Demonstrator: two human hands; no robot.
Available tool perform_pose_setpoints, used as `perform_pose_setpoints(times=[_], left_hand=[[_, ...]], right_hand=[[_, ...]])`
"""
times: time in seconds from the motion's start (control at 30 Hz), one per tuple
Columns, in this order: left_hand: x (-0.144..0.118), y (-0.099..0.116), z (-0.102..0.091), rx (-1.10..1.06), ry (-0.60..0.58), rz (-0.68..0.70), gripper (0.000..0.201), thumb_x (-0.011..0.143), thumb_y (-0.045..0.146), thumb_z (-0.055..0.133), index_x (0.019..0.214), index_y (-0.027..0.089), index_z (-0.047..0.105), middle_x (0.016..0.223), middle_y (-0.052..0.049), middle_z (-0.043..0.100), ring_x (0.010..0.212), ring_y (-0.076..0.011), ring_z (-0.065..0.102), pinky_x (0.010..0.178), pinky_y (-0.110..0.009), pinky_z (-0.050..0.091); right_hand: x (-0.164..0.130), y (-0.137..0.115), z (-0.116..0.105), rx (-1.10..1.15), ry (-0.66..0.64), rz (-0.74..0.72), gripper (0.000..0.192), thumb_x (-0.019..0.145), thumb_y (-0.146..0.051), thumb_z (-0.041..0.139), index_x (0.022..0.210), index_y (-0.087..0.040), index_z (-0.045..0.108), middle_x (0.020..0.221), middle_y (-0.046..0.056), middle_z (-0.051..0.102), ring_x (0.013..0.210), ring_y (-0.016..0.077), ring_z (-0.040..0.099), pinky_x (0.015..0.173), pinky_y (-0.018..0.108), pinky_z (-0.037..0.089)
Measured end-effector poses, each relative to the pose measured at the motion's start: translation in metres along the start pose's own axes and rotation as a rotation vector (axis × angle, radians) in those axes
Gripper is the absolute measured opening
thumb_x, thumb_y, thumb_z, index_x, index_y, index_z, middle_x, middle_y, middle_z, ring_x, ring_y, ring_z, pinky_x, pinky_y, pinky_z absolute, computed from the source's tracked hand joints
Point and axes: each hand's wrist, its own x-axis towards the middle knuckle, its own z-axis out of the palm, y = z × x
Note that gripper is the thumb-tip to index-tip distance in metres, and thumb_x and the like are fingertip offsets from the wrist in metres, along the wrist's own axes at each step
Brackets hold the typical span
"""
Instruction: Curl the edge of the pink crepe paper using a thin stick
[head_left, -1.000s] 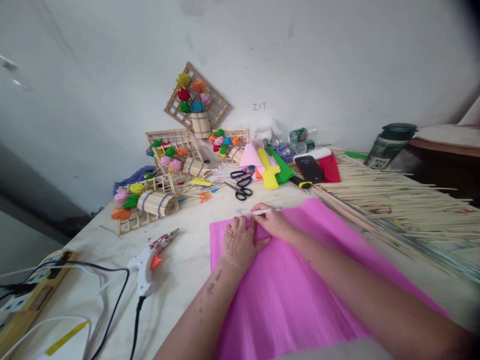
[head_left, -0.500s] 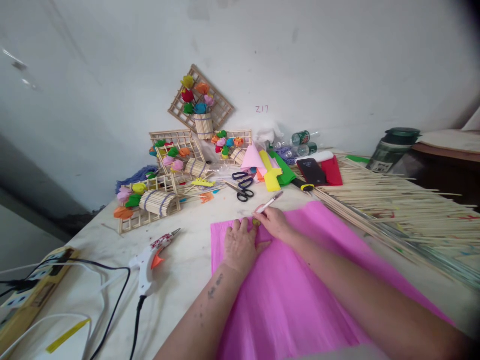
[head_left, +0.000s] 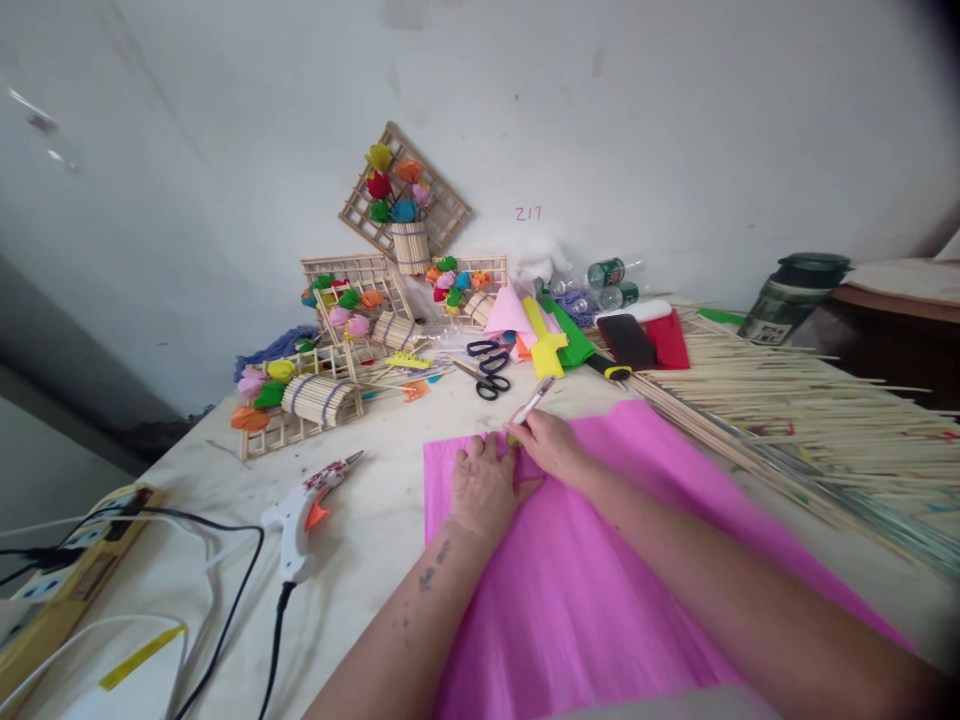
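A large sheet of pink crepe paper (head_left: 592,560) covers the front of the table. My left hand (head_left: 486,490) lies on it near its far left corner, palm down with the fingers spread, pressing the sheet. My right hand (head_left: 553,445) grips a white pen (head_left: 535,400), its top slanting up and away to the right. The pen's tip is hidden behind my fingers. Between the two hands a small yellow-green piece (head_left: 513,438) shows at the paper's far edge; its kind is unclear.
Beyond the paper lie scissors (head_left: 489,384), folded coloured paper (head_left: 550,352), a phone (head_left: 627,342) and a cutter (head_left: 607,368). Many thin sticks (head_left: 810,400) spread rightward. On the left are a glue gun (head_left: 300,530), a power strip (head_left: 82,560) and stick lattices with paper flowers (head_left: 300,405).
The pen in my right hand has tilted a little more upright. My left hand stays in place on the paper. The phone's screen has gone dark. The whole view has shifted slightly.
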Motion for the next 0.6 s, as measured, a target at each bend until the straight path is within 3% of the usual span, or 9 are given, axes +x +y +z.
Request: perform_pose_setpoints(times=[0.6], left_hand=[[0.0002, 0.0023, 0.0001, 0.017, 0.001, -0.009, 0.054, 0.080, 0.059, 0.034, 0.117, 0.022, 0.047, 0.113, -0.009, 0.050, 0.100, -0.0263, 0.041, 0.078, -0.039, 0.036]], right_hand=[[0.0003, -0.0028, 0.0022, -0.083, 0.045, -0.016, 0.025, 0.083, -0.035, 0.043, 0.081, -0.015, 0.058, 0.077, 0.007, 0.064, 0.072, 0.0154, 0.057, 0.059, 0.023, 0.033]])
